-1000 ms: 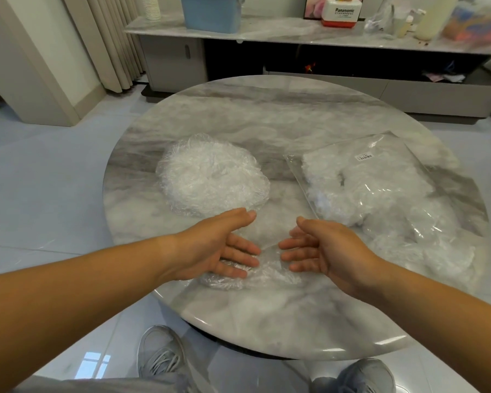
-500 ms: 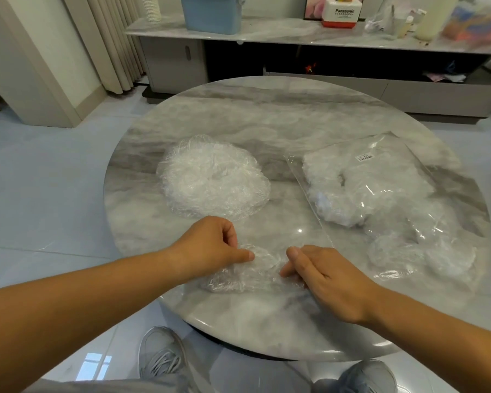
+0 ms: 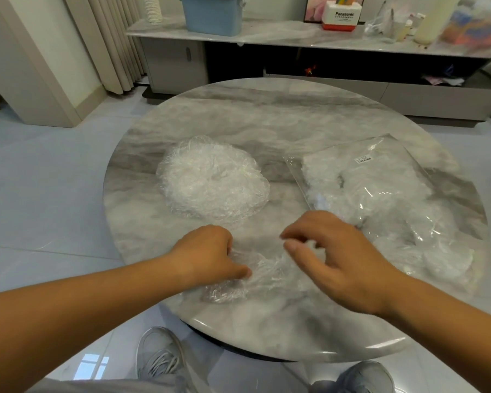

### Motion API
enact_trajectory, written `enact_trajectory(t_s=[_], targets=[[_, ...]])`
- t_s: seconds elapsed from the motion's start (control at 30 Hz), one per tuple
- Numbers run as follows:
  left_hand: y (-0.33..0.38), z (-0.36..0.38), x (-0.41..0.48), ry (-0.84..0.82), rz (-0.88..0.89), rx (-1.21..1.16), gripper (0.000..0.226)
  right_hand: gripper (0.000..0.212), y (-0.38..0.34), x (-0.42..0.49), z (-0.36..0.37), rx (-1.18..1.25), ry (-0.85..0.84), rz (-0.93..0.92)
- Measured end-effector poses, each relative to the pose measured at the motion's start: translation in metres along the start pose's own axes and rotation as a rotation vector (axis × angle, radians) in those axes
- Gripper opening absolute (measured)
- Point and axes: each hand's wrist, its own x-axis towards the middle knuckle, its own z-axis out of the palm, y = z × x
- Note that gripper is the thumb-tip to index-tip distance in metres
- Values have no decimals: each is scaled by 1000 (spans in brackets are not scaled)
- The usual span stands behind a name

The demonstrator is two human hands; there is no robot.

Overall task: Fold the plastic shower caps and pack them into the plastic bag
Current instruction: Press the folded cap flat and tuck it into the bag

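One shower cap (image 3: 238,285) lies crumpled at the near edge of the table (image 3: 267,114); my left hand (image 3: 210,256) grips it with curled fingers; my right hand (image 3: 332,256) hooks over it (pinching film or not, I cannot tell); the slippery film may spring open and spoil the fold.

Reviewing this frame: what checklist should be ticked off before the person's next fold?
1. The shower cap lies on the table, inside its near edge: ok.
2. The left hand holds it down: ok.
3. The right hand has a pinch on its film: cannot tell, blurred.
4. The plastic bag has its mouth open: cannot tell.
5. The pile of shower caps lies apart from both hands: ok.
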Motion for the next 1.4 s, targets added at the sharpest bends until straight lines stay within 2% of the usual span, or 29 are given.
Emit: enact_trajectory(t_s=[0.07, 0.13, 0.23, 0.47, 0.6, 0.7, 0.77, 0.83, 0.87, 0.93, 1.0, 1.1, 1.2, 1.3, 1.4], targets=[[0, -1, 1, 5, 15, -17, 47, 45, 4, -1, 11, -61, -180, -164], [-1, -3, 1, 3, 32, -49, 42, 53, 11, -4, 24, -142, -343, -182], [-4, -8, 3, -52, 18, -243, 37, 58, 18, -12, 36, -216, -464, -175], [0, -16, 3, -203, -185, -924, 25, 54, 20, -16, 46, -227, -495, -159], [12, -14, -3, -289, -200, -1218, 14, 53, 19, -16, 51, -266, -483, -160], [17, -8, -6, -322, -193, -1229, 10, 46, 18, -16, 47, -211, -501, -182], [19, -4, -7, -352, -193, -1194, 14, 37, 19, -15, 39, 3, -500, -111], [23, -1, -8, -354, -188, -1155, 17, 27, 21, -14, 31, 235, -343, 75], [26, 0, -8, -348, -185, -1137, 19, 22, 24, -13, 28, 265, -231, 145], [32, 0, -9, -333, -187, -1118, 26, 16, 27, -10, 22, 127, -107, 242], [35, -1, -10, -322, -192, -1122, 31, 24, 27, -7, 18, -37, -159, 338], [35, -3, -11, -321, -201, -1146, 30, 48, 22, -4, 18, -97, -263, 513], [33, -1, -11, -334, -188, -1169, 22, 42, 20, -3, 22, -99, -326, 584], [29, 4, -12, -316, -143, -1150, 23, 30, 24, -1, 27, 57, -273, 612], [28, 7, -14, -298, -99, -1162, 29, 26, 17, 0, 28, 401, -146, 599]])
